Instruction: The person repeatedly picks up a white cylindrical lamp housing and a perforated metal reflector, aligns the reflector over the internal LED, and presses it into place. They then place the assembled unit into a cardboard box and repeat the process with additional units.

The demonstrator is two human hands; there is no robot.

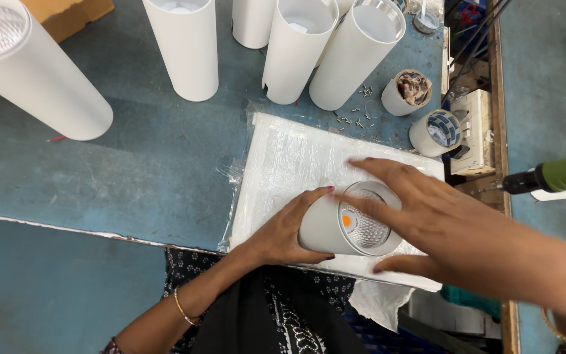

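Note:
A short white cylinder lamp point(325, 229) with a ribbed reflector and an orange light chip lies tilted on a white foam pad point(283, 157) wrapped in clear film. My left hand point(283, 233) grips the lamp's body from the left side. My right hand point(420, 219) reaches in from the right, fingers spread over the lamp's open face, index finger across the reflector and thumb under its rim.
Several tall white lamp tubes point(188, 46) stand at the back of the blue table point(132, 170), one large tube point(31, 72) at far left. Loose screws point(355, 118), two small tape-wrapped cups point(406, 92), a socket box point(476, 131) and a green power screwdriver point(558, 176) sit right.

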